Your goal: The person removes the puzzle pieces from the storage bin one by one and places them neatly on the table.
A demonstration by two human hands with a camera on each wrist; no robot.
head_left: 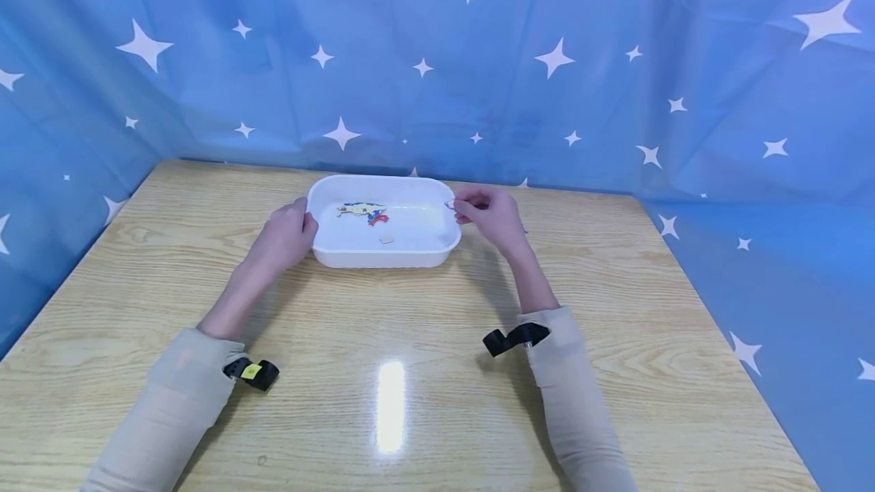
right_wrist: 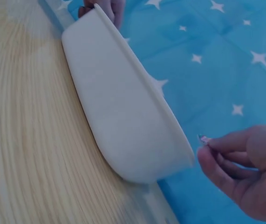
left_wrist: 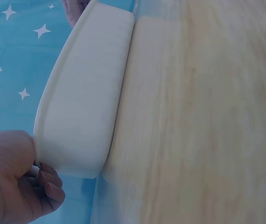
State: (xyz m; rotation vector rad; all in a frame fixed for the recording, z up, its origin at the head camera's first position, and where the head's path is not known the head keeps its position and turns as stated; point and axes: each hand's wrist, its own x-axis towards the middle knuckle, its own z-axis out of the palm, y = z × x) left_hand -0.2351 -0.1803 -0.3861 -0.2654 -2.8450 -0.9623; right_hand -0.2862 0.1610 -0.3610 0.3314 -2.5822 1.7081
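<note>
A white plastic basin [head_left: 384, 258] stands toward the back of the table. At its left end my left hand [head_left: 285, 232] grips the rim, thumb outside and fingers curled under in the left wrist view. My right hand [head_left: 494, 215] is at the basin's right end, pinching a small, thin, light-coloured piece [right_wrist: 203, 138] between thumb and forefinger; what kind it is cannot be told. Inside the basin lie a flat yellow-and-blue piece [head_left: 361, 208], a red-and-blue piece [head_left: 377, 218] and a small beige piece [head_left: 386, 240].
The wooden table [head_left: 328, 416] extends in front and to both sides of the basin. Just behind the basin hangs a blue cloth [head_left: 437, 97] with white stars, also closing off both sides. A tiny dark bit [head_left: 525, 231] shows beside the right hand.
</note>
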